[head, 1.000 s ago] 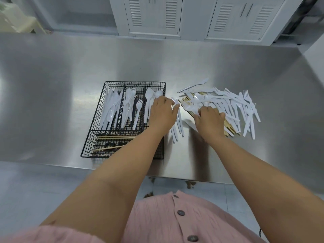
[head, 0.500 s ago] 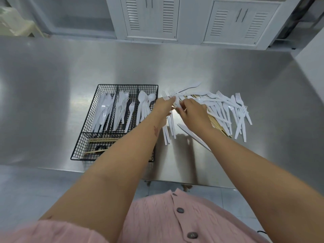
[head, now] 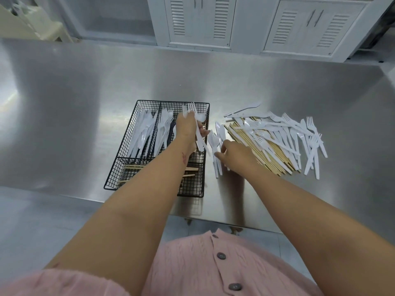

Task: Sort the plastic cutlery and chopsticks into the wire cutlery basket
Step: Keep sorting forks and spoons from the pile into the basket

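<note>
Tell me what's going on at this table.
A person is sorting plastic cutlery into a black wire basket on a steel table. The left hand grips a few white forks above the basket's compartments. The right hand, fingers open, reaches toward loose spoons beside a heap of unsorted cutlery and chopsticks.

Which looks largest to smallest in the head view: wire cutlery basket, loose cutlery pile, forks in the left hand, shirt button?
Largest: wire cutlery basket and loose cutlery pile, similar spread, so unranked.
Next: forks in the left hand.
Smallest: shirt button, despite sitting nearest the camera.
</note>
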